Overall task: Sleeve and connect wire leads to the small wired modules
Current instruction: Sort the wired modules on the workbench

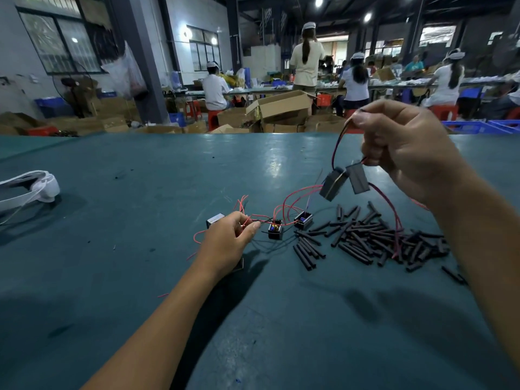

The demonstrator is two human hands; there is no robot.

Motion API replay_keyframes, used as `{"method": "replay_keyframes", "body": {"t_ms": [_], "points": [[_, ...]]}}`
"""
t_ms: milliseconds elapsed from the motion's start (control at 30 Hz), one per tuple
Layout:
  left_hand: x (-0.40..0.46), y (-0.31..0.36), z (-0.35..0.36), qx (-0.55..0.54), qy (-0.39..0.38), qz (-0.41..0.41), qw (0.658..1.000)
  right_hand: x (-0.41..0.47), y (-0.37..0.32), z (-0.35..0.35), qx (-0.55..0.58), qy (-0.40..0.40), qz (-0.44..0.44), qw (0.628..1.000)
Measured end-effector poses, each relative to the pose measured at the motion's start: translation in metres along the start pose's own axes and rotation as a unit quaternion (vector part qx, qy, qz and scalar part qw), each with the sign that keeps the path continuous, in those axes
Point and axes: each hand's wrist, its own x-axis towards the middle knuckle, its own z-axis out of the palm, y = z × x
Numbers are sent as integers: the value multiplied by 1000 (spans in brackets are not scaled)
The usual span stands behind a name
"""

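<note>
My right hand [405, 149] is raised above the green table [140, 220] and grips red and black wire leads [337, 142], from which two small black modules [344, 181] dangle. Down on the table, my left hand [228, 240] pinches thin red leads [253, 219] beside an open black module [275, 229]. A second open module [304, 219] sits just right of it, and a silver-faced one [215, 219] peeks out behind my left hand. A heap of short black sleeve tubes [363, 237] lies to the right.
A white strap-like object [33, 187] lies at the table's left edge. Loose red wire ends [194, 254] trail near my left wrist. Beyond the far table edge stand cardboard boxes [281, 108], blue crates and several seated and standing workers.
</note>
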Motion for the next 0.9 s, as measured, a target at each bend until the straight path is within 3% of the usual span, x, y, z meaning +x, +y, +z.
{"method": "replay_keyframes", "body": {"t_ms": [167,333,467,533,600,633,667,700,767,800,900], "points": [[0,-3,6,139,-8,39,990,-34,-11,1,-145,-73,-7,987],[18,-5,14,145,16,1,989,-101,-7,2,-332,-177,-21,926],[38,8,9,227,-50,-14,972,-151,3,-2,-379,-228,2,897],[38,24,0,323,-86,-16,942,-166,6,-9,-393,-259,-3,882],[26,46,-10,380,-30,55,923,-176,8,-24,-404,-305,36,862],[16,57,-14,344,-16,106,933,-181,9,-34,-402,-324,69,854],[4,69,-18,280,-56,157,945,-185,11,-44,-404,-337,95,845],[-10,81,-20,216,-152,198,944,-190,13,-53,-410,-344,110,837],[-44,104,-15,149,-383,226,883,-196,18,-61,-426,-347,124,827],[-58,111,-8,130,-450,230,853,-199,20,-62,-428,-349,121,825],[-84,122,16,87,-498,243,828,-206,25,-57,-433,-367,80,819]]}}
